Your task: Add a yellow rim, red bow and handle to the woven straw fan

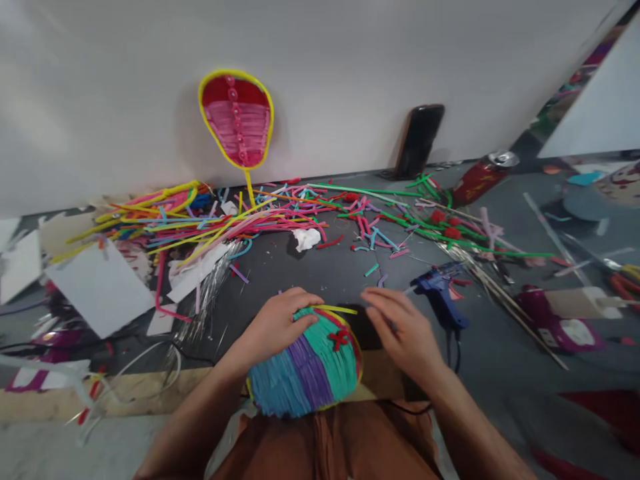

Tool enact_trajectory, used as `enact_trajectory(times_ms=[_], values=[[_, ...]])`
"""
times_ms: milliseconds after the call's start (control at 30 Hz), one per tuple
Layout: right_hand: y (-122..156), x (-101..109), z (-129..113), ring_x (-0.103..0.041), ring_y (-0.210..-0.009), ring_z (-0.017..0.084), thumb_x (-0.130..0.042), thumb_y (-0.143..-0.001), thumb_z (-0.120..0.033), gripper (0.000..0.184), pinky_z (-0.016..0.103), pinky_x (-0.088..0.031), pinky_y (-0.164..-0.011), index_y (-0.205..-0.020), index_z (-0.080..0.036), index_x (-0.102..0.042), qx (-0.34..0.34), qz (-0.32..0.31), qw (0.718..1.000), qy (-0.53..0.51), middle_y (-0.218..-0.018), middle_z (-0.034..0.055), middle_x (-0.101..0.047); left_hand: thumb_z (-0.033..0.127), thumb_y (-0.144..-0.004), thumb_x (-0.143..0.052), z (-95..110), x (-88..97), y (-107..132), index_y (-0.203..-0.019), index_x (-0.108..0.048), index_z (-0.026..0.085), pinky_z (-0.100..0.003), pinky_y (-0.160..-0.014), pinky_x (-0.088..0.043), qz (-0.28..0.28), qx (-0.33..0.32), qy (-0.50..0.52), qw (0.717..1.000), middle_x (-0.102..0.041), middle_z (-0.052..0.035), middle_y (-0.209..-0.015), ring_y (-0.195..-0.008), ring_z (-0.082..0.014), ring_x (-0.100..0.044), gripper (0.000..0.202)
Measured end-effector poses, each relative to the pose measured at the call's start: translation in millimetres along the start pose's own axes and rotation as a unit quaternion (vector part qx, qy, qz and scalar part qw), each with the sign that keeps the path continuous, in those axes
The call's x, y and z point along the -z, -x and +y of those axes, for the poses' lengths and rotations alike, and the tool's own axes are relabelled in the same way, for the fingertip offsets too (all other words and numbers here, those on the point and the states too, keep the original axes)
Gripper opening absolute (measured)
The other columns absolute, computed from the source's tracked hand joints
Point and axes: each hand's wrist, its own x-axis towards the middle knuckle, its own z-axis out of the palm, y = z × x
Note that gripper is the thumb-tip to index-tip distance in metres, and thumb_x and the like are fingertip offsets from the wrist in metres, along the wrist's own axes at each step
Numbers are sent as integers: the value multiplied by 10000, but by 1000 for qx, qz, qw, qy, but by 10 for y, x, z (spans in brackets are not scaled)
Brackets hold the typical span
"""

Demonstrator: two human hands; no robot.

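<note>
Striped panel (310, 373): bottom centre of frame; rounded, fuzzy bands of blue, purple and green, red cross-shaped ornament at upper right, yellow edging.
Left grip (280, 327): closed over the panel's upper edge, thumb on its face.
Right grip (406, 335): narrow, fingers curled, near the end of a yellow strip (343, 309); whether it pinches anything cannot be told.
Glue gun (441, 297): right of centre, blue, lying on the dark grey worktop (320, 273).
Crumpled paper (307, 239): white, centre.
Fuzzy stems (260, 223): thin, multicoloured, heaped across mid-frame.
Can (481, 180): red, metal top, right; contents not visible.
Phone (420, 141): dark, smooth, propped against the white wall (330, 100).
Fan-shaped piece (255, 123): upper left of centre; pink-red ribbing, yellow rim.
</note>
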Motion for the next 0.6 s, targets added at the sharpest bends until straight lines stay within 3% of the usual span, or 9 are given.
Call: enact_trajectory(times_ms=[133, 233, 433, 600], values=[[19, 403, 366, -551, -1029, 294, -449, -915, -367, 324, 489, -430, -923, -1122, -200, -635, -45, 94, 967, 234, -1088, 147, -641, 263, -877, -527, -52, -12, -6, -1117, -638, 204, -304, -906, -450, 0, 10, 11, 1000, -680, -49, -1083, -1026, -204, -617, 271], [109, 527, 635, -542, -1012, 331, -399, -908, -458, 459, 513, -421, -888, -1201, -153, -577, -94, 68, 935, 334, -1081, 184, -618, 263, -879, -518, -62, -20, -15, -1122, -640, 211, -305, -910, -450, -1, 13, 15, 1000, -680, -49, -1090, -1035, -206, -615, 277], [206, 475, 838, -549, -979, 343, -421, -887, -431, 511, 501, -434, -855, -1231, -70, -534, -133, 43, 918, 372, -1046, 224, -607, 298, -889, -503, -60, -7, -34, -1141, -631, 220, -314, -915, -449, -14, 19, 10, 1000, -670, -51, -1124, -1068, -212, -605, 293], [153, 504, 850, -583, -906, 337, -442, -850, -362, 467, 486, -469, -793, -1213, -88, -548, -182, 56, 921, 339, -992, 211, -641, 287, -864, -529, -77, -2, -40, -1147, -633, 217, -317, -931, -444, -18, 25, 11, 999, -669, -51, -1136, -1070, -216, -602, 310]])
